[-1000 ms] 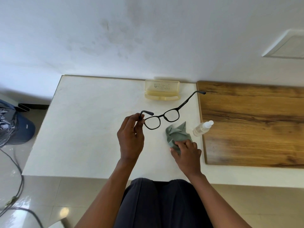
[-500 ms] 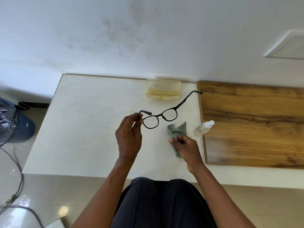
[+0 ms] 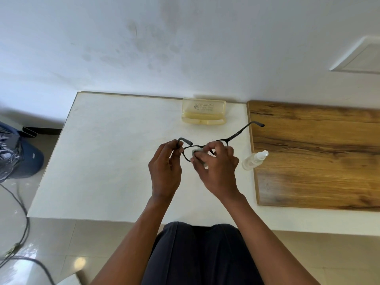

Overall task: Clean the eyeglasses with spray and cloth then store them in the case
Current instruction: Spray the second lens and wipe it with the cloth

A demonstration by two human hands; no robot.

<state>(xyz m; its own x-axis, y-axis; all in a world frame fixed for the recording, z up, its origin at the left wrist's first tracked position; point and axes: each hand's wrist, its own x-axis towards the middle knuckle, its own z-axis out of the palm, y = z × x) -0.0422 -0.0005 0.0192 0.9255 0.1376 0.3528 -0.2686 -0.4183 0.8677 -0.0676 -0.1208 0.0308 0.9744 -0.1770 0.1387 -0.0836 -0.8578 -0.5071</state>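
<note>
Eyeglasses pinched in left hand, right hand gripping cloth against lens; case lettering unreadable.

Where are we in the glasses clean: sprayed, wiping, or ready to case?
Mid-wipe. Spraying can't be confirmed: the spray bottle lies on its side at the wooden board's edge, not in hand. In hand: the left hand pinches the eyeglasses by one end, and the right hand presses the cloth on a lens. Left: finish wiping, fold the arms, and put them in the open yellow case at the table's back.
</note>
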